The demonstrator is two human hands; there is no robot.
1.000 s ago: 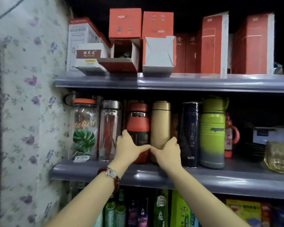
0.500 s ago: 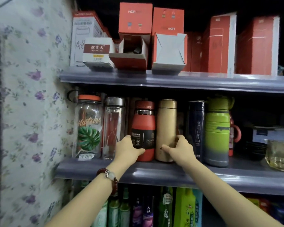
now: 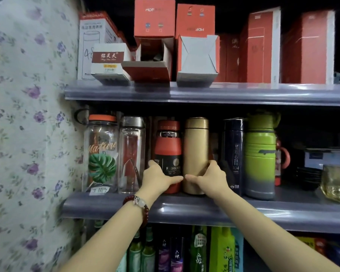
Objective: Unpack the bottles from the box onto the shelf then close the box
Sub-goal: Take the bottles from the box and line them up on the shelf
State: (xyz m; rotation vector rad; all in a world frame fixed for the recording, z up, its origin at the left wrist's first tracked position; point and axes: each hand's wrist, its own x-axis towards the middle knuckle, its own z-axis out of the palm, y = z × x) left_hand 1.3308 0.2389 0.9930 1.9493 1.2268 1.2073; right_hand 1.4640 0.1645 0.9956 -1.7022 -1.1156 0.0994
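My left hand (image 3: 157,178) grips the red-and-black steel bottle (image 3: 168,154). My right hand (image 3: 211,178) grips the gold steel flask (image 3: 195,148). Both stand touching on the grey shelf (image 3: 185,209).

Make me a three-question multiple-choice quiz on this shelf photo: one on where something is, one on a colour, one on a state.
1. Where does the gold bottle stand?
A. right of the red bottle
B. on the top shelf
C. left of the leaf-print jar

2. What colour is the lid of the leaf-print jar?
A. blue
B. orange
C. silver

3. In what state is the red box with its end facing out?
A. taped shut
C. crushed flat
B. flaps open

Key: 1 A, the two stand side by side on the middle shelf. 2 B, an orange cap tops it. 3 B, its inside is visible.
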